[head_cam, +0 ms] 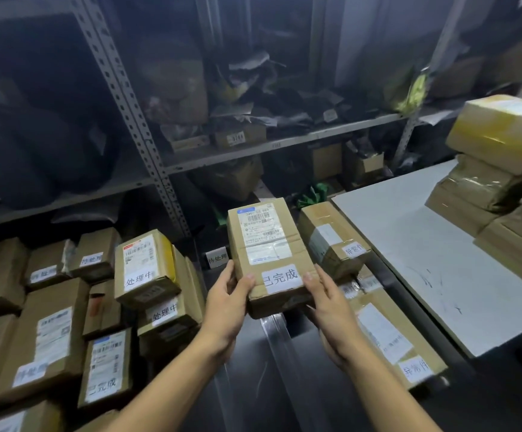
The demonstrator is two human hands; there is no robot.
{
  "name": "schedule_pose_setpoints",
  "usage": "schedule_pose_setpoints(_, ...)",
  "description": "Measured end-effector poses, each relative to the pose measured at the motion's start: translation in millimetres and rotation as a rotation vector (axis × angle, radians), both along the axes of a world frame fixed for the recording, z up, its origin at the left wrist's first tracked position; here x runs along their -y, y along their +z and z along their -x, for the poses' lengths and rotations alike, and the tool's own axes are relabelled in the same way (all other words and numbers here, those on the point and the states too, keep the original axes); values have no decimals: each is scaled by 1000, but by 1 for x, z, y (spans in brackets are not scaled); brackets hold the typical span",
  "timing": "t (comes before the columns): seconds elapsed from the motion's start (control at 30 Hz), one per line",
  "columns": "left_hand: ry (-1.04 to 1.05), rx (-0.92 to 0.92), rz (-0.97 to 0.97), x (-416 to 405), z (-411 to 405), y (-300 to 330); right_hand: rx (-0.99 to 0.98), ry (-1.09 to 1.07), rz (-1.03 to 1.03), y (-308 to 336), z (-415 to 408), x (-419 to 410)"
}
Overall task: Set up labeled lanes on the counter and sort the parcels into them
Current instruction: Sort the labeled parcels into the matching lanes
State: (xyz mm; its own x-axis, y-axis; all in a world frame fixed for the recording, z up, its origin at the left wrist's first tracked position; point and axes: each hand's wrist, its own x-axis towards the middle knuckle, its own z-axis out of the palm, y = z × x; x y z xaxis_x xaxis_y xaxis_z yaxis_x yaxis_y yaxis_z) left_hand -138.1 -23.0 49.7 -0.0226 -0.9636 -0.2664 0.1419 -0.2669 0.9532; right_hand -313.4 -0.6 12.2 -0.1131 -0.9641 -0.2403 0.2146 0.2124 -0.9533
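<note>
Overhead, both hands hold one parcel (270, 255) above the dark counter (253, 369): the left hand (227, 302) and the right hand (331, 310) each curl fingers round its near corners, thumbs on top. Left of that parcel lie roughly ten boxes (50, 335), some cut off. Right of it, two labelled boxes (331, 238); labels blur.
</note>
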Motion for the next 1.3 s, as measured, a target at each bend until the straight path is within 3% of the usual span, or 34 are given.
schedule_pose_setpoints(0.17, 68, 28, 6, 38, 14, 0, 38, -98, -59, 15, 3, 39)
schedule_pose_setpoints(0.3, 109, 24, -10, 82, 24, 10, -237, -31, -15, 37, 14, 90)
schedule_pose_setpoints(0.5, 97, 124, -32, 131, 32, 12, -446, 53, 38, 41, 27, 152)
schedule_pose_setpoints(0.73, 40, 257, -62, 148, 41, -14, -539, 123, -35, 2, 38, 179)
schedule_pose_setpoints(1.0, 57, 249, -100, 151, 40, -32, -547, 113, -109, -5, 44, 177)
schedule_pose_setpoints(1.1, 58, 268, -116, 150, 36, -28, -584, 101, -82, 2, 44, 174)
schedule_pose_setpoints(1.3, 61, 409, -6, 143, 18, -4, -921, -29, 182, 37, 18, 158)
